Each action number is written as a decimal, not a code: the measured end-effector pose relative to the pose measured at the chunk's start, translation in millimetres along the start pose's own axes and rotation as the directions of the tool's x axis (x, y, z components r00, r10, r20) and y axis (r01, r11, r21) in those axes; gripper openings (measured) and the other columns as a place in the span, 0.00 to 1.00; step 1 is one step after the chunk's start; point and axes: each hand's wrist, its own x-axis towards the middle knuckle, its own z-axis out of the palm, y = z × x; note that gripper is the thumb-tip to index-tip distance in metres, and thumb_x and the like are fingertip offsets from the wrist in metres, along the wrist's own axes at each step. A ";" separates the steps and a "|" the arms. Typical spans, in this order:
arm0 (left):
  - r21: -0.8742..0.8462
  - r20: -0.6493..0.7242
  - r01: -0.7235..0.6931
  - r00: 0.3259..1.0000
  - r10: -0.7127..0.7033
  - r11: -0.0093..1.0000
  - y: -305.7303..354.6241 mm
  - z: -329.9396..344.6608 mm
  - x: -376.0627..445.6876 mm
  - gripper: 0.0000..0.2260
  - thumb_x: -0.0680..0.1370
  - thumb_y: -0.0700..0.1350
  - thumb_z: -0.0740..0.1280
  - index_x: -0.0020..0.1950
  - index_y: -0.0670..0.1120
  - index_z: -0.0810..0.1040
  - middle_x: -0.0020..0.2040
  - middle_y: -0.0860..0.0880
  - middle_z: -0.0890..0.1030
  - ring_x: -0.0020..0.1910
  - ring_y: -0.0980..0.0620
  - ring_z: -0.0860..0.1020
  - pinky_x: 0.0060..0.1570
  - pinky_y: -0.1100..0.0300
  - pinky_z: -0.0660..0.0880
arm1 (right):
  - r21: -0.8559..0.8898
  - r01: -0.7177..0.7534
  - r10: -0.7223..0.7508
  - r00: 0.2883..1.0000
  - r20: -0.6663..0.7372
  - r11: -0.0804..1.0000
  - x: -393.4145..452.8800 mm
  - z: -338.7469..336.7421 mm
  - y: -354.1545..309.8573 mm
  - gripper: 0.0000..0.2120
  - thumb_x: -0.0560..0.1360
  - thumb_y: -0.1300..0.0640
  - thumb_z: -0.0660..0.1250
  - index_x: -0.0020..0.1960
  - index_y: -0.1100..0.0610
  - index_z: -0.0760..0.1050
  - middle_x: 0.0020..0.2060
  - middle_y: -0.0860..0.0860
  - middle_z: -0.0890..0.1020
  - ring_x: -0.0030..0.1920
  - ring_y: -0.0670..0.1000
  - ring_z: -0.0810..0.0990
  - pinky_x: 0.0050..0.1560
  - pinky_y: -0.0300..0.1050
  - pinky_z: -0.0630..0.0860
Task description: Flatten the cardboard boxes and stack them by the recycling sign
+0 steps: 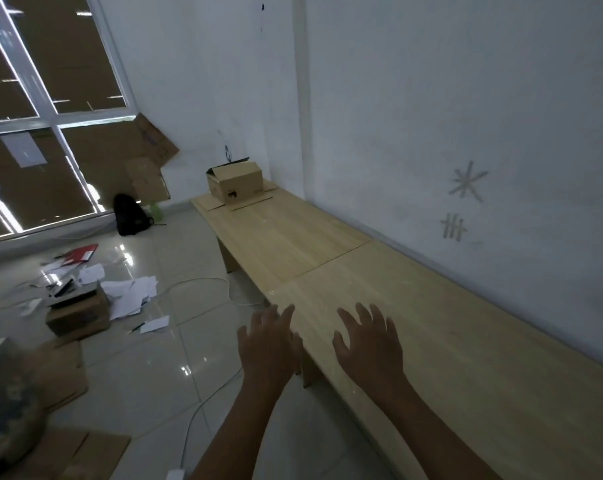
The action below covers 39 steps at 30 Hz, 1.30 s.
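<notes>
- Cardboard box [235,185] stands upright at the far end of a long wooden bench [431,327], its top flaps partly raised and a small dark print on its near face
- under the box lies a flattened cardboard sheet [210,201], spread on the bench top and sticking out to the left and to the right of the box
- behind the box, on the white wall [431,98], a small dark mark [227,153] shows; it is too small to tell whether it is the recycling sign
- left hand [270,344] is held out over the near left edge of the bench, fingers spread and straight, holding nothing
- right hand [369,344] is held out over the bench top just right of the left hand, fingers also spread, holding nothing; both hands are well apart from the box
- on the tiled floor at left sits another cardboard box [78,311] with items on top, amid scattered white papers [130,296] and a red folder [81,252]
- more flat cardboard [61,375] lies on the near left floor
- a black backpack [132,214] rests by the window [50,109], where large cardboard pieces [151,161] lean
- a white cable [203,403] trails across the floor
</notes>
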 end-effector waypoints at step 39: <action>-0.212 0.050 0.036 0.998 -0.026 0.977 -516.6 215.2 972.5 0.24 0.80 0.57 0.62 0.77 0.57 0.67 0.74 0.54 0.71 0.72 0.49 0.69 0.62 0.48 0.74 | 0.341 -0.156 0.164 0.986 0.008 0.927 1024.6 290.6 -425.9 0.25 0.80 0.45 0.57 0.75 0.51 0.66 0.73 0.57 0.68 0.75 0.57 0.62 0.69 0.56 0.69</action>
